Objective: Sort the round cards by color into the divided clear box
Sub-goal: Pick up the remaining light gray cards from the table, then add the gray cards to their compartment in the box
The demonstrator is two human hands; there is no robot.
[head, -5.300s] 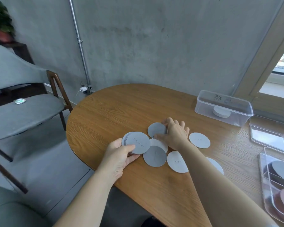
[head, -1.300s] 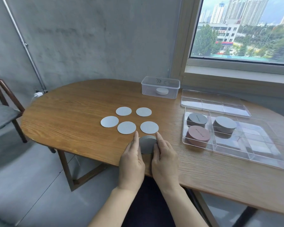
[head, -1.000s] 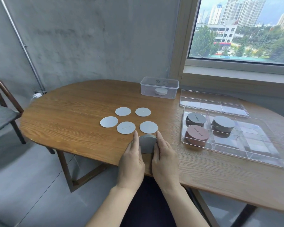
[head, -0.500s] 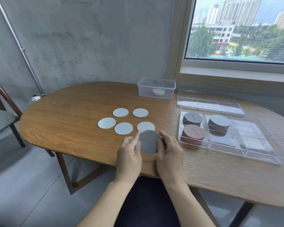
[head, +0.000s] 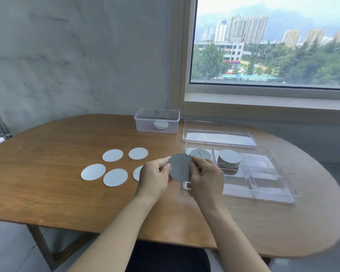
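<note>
A stack of dark grey round cards (head: pixel 180 167) is lifted off the table between both hands, just left of the divided clear box (head: pixel 263 185). My left hand (head: pixel 155 176) grips its left edge and my right hand (head: pixel 206 176) grips its right edge. In the box, a dark grey stack (head: pixel 201 154) sits in the far left compartment and a lighter grey stack (head: pixel 229 161) in the one beside it. My right hand hides the near left compartment. Several pale grey cards (head: pixel 112 155) lie flat on the table to the left; one (head: pixel 137 172) is partly behind my left hand.
The box's clear lid (head: pixel 218 134) lies behind it. A small lidded clear container (head: pixel 157 120) with a white stack inside stands at the back. The wooden table (head: pixel 47 189) has a rounded right end; a window is behind.
Both hands have lifted the dark grey stack off the table and carried it right, up to the box's left edge. The view has swung right.
</note>
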